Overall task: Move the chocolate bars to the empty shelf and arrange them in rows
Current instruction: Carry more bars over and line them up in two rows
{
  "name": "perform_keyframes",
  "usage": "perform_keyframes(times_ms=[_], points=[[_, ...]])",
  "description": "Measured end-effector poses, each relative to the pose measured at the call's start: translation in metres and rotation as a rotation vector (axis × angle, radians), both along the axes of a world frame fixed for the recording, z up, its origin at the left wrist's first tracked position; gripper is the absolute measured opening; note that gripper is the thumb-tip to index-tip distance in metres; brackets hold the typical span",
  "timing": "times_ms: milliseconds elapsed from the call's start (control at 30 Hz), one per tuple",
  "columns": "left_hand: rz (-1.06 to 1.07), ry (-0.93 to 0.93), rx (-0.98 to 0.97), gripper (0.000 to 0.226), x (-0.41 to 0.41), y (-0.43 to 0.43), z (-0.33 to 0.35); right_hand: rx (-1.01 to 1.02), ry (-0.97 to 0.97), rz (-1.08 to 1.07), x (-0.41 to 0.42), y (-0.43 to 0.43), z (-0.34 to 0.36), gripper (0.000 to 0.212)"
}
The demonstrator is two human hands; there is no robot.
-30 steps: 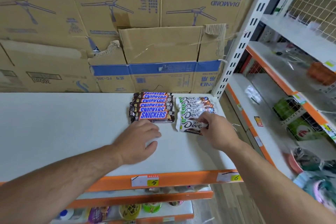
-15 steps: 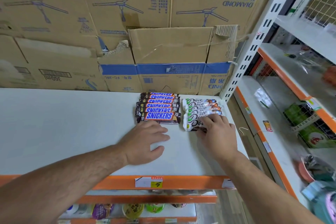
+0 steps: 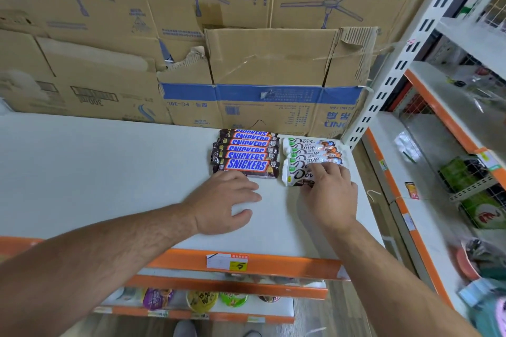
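On the white shelf [image 3: 95, 172] lie two rows of chocolate bars at the back right. Several brown Snickers bars [image 3: 245, 153] overlap in one row. To their right, several white Dove bars [image 3: 306, 156] form a second row. My left hand [image 3: 227, 202] rests flat on the shelf just in front of the Snickers row, fingers apart, holding nothing. My right hand [image 3: 331, 194] lies on the right end of the nearest Dove bar [image 3: 297, 175], fingers curled over it and hiding that end.
Stacked cardboard boxes [image 3: 246, 49] wall off the back of the shelf. A white slotted upright [image 3: 405, 63] stands at the right rear corner. Another shelving unit [image 3: 438, 172] with goods runs along the right. Cup snacks [image 3: 202, 299] sit on lower shelves.
My right hand slid forward and further over the nearest Dove bar, pushing it closer to the row. The left hand stays put. The camera has tilted slightly.
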State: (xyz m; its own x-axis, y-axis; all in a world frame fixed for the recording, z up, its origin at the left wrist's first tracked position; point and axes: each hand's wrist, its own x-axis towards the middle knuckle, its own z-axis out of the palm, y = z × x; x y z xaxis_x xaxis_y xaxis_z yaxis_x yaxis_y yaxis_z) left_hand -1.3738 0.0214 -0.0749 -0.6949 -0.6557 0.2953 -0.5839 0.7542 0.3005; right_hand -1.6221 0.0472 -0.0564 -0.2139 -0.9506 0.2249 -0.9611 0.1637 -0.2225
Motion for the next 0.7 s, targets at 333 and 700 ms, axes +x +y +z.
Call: perform_keyframes(times_ms=[333,700], points=[[0.042,0.006,0.031,0.031,-0.001,0.013,0.005,0.035,-0.011,0.150,0.044,0.043,-0.006,0.036],[0.461,-0.044,0.173,0.049,0.150,0.034,0.035,0.249,-0.084,0.250,0.177,0.048,0.027,0.050]])
